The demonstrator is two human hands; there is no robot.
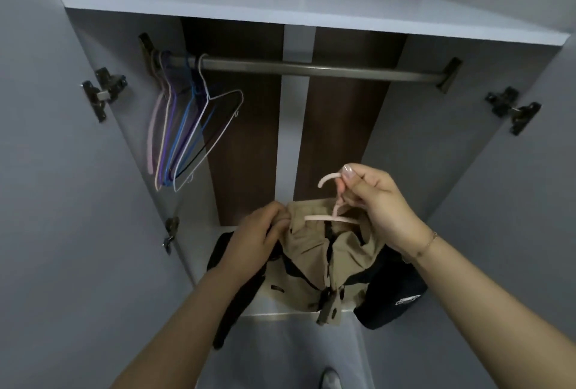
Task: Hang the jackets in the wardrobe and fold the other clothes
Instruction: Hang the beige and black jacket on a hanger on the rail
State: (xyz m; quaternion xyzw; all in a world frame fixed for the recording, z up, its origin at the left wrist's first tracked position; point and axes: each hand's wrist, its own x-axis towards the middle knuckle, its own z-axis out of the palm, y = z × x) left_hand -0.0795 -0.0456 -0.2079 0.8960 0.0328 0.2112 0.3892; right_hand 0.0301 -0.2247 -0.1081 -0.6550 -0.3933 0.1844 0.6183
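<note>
A beige jacket (pixel 314 261) with dark lining hangs on a pink hanger (pixel 335 212) in front of the open wardrobe. My right hand (pixel 377 201) grips the hanger's neck just below its hook. At the jacket's left shoulder my left hand (pixel 258 240) pinches the collar fabric. Above, the metal rail (pixel 327 70) spans the wardrobe, and its middle and right stretch is bare.
Several empty wire hangers (pixel 184 127) in pink, purple, blue and white hang at the rail's left end. Dark clothes (pixel 392 292) lie on the wardrobe floor under the jacket. A white shelf (pixel 280 5) runs above the rail. Both doors stand open, hinges (pixel 104 92) at the sides.
</note>
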